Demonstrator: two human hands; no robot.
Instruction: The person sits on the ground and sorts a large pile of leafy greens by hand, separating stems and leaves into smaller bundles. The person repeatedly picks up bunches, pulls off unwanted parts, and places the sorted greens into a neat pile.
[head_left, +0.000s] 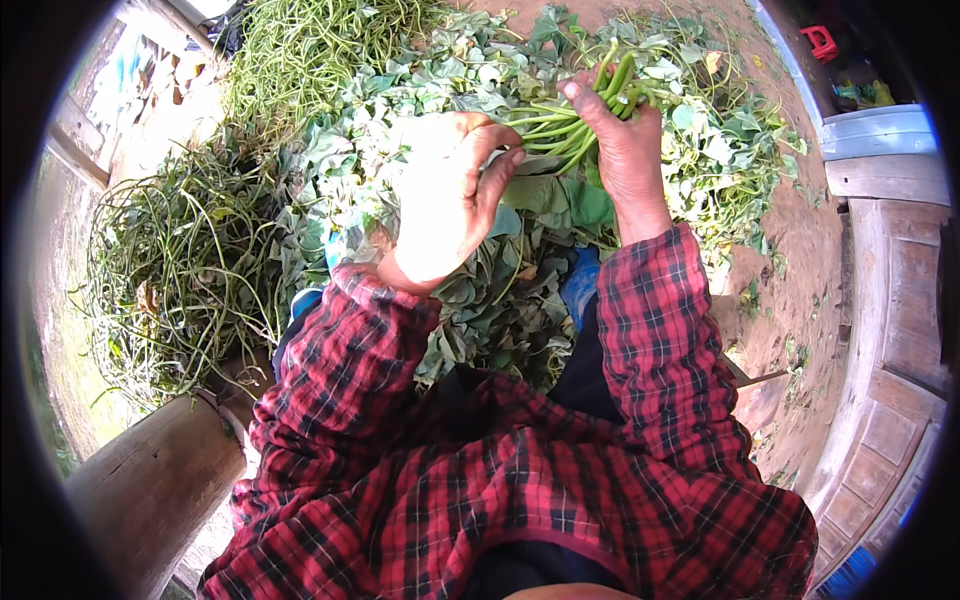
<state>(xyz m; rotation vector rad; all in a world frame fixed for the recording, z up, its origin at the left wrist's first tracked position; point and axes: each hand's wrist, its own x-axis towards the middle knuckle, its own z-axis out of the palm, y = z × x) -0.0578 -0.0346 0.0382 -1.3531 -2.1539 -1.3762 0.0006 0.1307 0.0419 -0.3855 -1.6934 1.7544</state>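
My right hand (626, 142) is closed around a bunch of green leaf stems (559, 127), thick pale-green ends standing up past the thumb. The thinner ends of the bunch point left, towards my left hand (450, 195). Strong sunlight washes out the back of that hand. Its thumb and forefinger are bent close together at the stem tips; whether they pinch a stem is unclear. Below both hands, a heap of broad green leaves (487, 300) lies between my legs and spreads out in front of me. Some leaves look wilted.
A pile of long thin green stems (322, 60) lies at the far left. Nearer on the left is a darker tangle of stems (195, 255). A round wooden post (161, 457) stands at lower left. Wooden panelling (900, 300) borders the bare earth floor (802, 285) on the right.
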